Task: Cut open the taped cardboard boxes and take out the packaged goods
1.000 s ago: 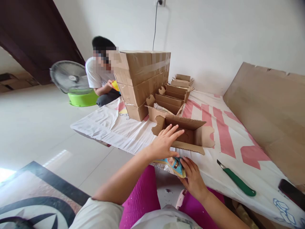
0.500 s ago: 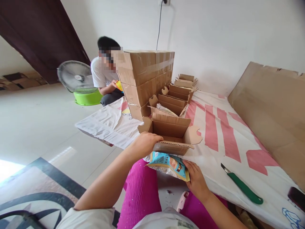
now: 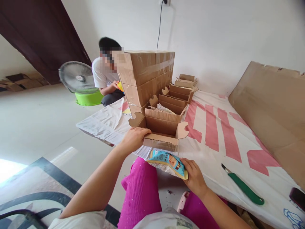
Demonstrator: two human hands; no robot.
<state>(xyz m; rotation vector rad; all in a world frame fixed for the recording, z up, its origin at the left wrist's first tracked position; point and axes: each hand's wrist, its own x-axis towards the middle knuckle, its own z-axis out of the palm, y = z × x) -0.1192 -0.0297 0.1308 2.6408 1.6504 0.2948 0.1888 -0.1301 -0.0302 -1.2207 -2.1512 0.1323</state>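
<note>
The nearest cardboard box [image 3: 162, 145] stands with its flaps raised at the front edge of the cloth-covered table. My left hand [image 3: 134, 139] grips its near left corner, thumb and fingers over the rim. Its inside looks bare where I can see in. My right hand [image 3: 193, 176] pinches the right end of a blue and yellow snack packet [image 3: 168, 162], held level just in front of the box, above my knees. Right behind stands another open box [image 3: 164, 115] with a pale packet [image 3: 165, 109] in it.
A tall stack of taped cartons [image 3: 149, 71] rises behind the boxes at left. A green utility knife [image 3: 245, 188] lies at right, blade exposed, near a dark object [image 3: 297, 197]. A large cardboard sheet [image 3: 269, 117] leans there. Beyond the stack sits a person [image 3: 105, 73] beside a fan [image 3: 76, 76].
The nearest box has slid left and slightly away with my left hand on it. The packet in my right hand has stayed nearly in place.
</note>
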